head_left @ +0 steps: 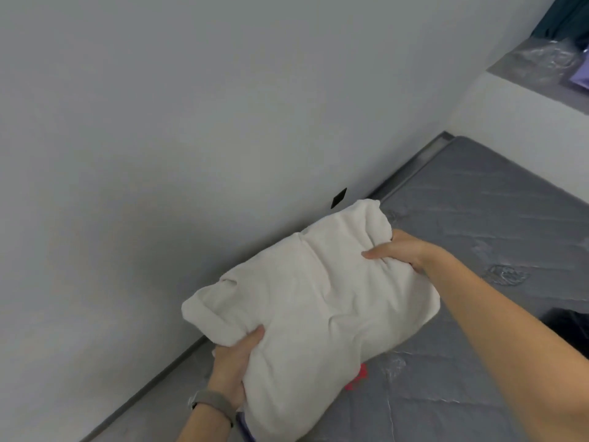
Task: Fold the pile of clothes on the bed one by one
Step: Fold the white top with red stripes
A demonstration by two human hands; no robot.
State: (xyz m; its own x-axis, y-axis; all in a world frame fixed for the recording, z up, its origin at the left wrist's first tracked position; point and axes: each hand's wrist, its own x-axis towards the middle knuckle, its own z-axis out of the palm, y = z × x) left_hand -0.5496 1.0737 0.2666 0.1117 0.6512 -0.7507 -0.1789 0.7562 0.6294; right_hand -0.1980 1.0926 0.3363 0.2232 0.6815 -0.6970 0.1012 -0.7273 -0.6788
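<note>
A folded cream-white garment (315, 301), thick and soft like a fleece or towelling piece, is held up above the bed's grey quilted mattress (471, 212), near the mattress edge that runs along the wall (159, 138). The left hand (234, 362) has its grip closed on the bundle's corner at 7 o'clock, thumb on top and fingers underneath; a grey watch band (213, 401) circles that wrist. The right hand (403, 250) is clenched into the fabric at the bundle's 2 o'clock edge, bunching it there. The mattress lies open and bare toward 3 o'clock and 1 o'clock, its plastic wrap glinting in patches. A scrap of red (357, 378) shows under the bundle's lower edge at 5 o'clock, and a dark garment (567, 330) lies at the frame's right edge beyond the right forearm. A ledge (510, 71) at 1 o'clock carries clear plastic and something purple.
</note>
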